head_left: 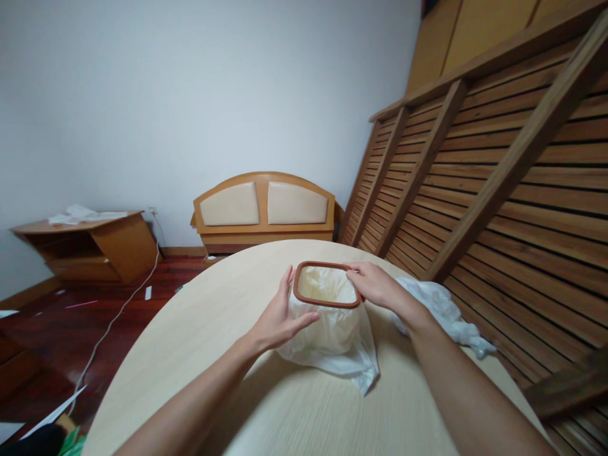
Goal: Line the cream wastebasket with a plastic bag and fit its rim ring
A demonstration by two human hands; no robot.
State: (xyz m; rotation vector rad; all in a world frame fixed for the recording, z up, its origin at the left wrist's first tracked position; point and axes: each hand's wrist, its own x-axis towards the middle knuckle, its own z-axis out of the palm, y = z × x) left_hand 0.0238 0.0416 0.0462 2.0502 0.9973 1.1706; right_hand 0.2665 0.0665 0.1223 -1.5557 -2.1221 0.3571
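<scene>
A small bin lined with a white plastic bag (332, 339) stands on the round pale wooden table (213, 354). A brown rectangular ring (325, 303) sits on the bin's top and clamps the bag. My left hand (280, 320) cups the bin's left side over the bag, fingers wrapped round it. My right hand (375, 284) rests on the ring's far right corner, fingers curled on it. The bag hangs loose over the bin's sides down to the table.
Crumpled white plastic bags (441, 310) lie on the table right of my right arm. A slatted wooden bed frame (498, 177) leans at the right. A headboard (263, 209) and a low cabinet (90, 247) stand by the far wall. A white cable (118, 316) runs over the floor.
</scene>
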